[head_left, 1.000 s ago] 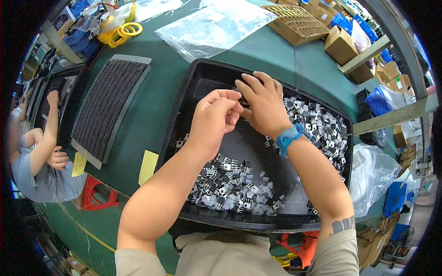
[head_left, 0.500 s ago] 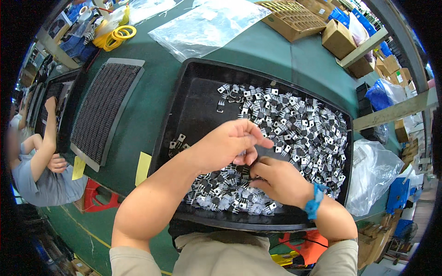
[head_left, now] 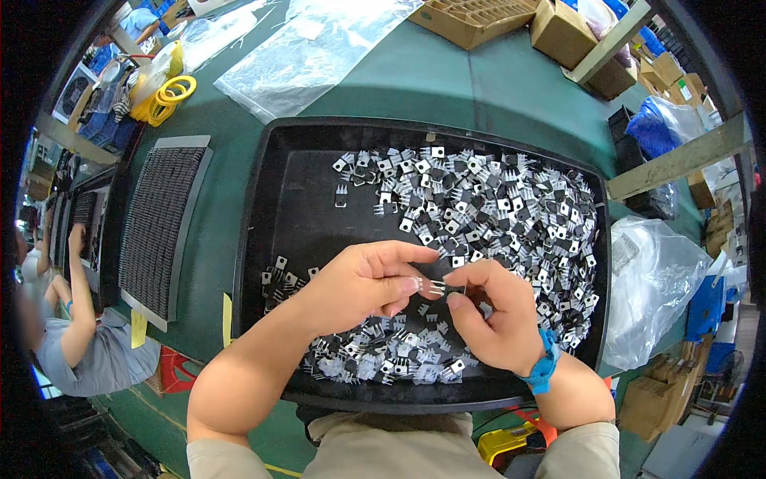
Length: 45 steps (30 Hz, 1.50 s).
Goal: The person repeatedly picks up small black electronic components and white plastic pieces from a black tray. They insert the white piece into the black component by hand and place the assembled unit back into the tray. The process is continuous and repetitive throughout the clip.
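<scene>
Over the black tray (head_left: 307, 172) my two hands meet, nearly touching. My right hand (head_left: 503, 315), with a blue band at its wrist, pinches a small three-legged transistor (head_left: 455, 290) between thumb and forefinger; its metal legs point left. My left hand (head_left: 371, 283) has its forefinger stretched above, while thumb and other fingers close on a tiny whitish piece (head_left: 418, 284) facing those legs. Loose transistors (head_left: 511, 207) heap up across the tray's right side. Nearest me lies a pile of transistors mixed with translucent white pieces (head_left: 407, 355). A smaller group (head_left: 279, 275) sits by the left wall.
Left of the tray lies a grey-edged panel with dense rows of black parts (head_left: 163, 231). Clear plastic bags lie behind (head_left: 307, 56) and to the right (head_left: 646, 295). Cardboard boxes (head_left: 562, 36) stand at the back. A co-worker (head_left: 88, 335) sits at far left.
My hands have drawn slightly apart, and the transistor's legs now show between them. The view has shifted, so the tray appears further left.
</scene>
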Motion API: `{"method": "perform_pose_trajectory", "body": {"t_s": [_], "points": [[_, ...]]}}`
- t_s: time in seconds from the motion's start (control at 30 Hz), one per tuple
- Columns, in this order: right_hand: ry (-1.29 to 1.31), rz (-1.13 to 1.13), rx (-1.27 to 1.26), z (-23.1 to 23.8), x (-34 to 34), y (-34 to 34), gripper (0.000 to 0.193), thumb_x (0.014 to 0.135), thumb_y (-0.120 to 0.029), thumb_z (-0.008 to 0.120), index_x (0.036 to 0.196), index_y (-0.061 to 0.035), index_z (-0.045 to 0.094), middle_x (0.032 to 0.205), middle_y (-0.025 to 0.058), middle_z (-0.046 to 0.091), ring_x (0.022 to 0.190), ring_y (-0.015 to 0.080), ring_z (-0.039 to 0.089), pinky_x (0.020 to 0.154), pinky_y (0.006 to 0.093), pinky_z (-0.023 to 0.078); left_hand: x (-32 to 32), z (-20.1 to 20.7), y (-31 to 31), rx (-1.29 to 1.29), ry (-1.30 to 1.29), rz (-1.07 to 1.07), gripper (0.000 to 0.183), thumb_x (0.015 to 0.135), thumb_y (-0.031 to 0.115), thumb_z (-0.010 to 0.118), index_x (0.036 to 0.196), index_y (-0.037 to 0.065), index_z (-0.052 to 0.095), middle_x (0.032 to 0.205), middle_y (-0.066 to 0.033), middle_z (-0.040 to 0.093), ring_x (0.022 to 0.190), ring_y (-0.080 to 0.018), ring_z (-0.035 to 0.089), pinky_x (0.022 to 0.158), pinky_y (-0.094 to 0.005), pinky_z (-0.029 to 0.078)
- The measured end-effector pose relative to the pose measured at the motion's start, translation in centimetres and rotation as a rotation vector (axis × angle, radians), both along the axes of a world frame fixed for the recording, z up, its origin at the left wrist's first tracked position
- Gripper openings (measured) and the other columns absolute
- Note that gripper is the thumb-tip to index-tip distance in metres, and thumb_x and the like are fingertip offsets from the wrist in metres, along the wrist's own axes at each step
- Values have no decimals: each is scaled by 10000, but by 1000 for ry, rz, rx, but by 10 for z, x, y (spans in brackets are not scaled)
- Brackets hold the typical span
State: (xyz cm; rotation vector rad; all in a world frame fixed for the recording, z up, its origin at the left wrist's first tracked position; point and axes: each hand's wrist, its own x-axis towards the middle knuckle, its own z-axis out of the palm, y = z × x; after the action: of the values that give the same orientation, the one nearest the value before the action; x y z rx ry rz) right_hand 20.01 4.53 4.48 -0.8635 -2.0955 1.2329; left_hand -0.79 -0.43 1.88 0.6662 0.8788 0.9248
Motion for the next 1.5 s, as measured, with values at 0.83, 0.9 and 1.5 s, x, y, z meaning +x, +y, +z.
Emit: {"method": "perform_pose_trajectory", "body": {"t_s": [0.83, 0.9, 1.5], "points": [[81, 52, 115, -3, 0, -2, 190, 743, 53, 632, 917, -20, 606, 763, 118, 613, 613, 227, 606, 539, 296, 473, 4, -5, -4, -2, 11, -54, 139, 931, 111, 579, 981, -12, 620, 853, -72, 672, 612, -64, 481, 560, -203, 403], [72, 67, 100, -5, -1, -2, 202, 736, 61, 630, 919, -19, 605, 766, 123, 615, 622, 240, 613, 544, 305, 479, 4, -5, -4, -15, 33, -54, 139, 929, 110, 582, 983, -12, 621, 849, -65, 673, 611, -62, 481, 558, -203, 402], [53, 43, 198, -3, -2, -4, 204, 717, 58, 638, 899, -28, 607, 751, 126, 610, 625, 263, 614, 553, 319, 485, 2, 2, -2, -2, 128, -87, 146, 924, 109, 592, 957, -27, 636, 819, -51, 668, 599, -48, 467, 545, -197, 393]]}}
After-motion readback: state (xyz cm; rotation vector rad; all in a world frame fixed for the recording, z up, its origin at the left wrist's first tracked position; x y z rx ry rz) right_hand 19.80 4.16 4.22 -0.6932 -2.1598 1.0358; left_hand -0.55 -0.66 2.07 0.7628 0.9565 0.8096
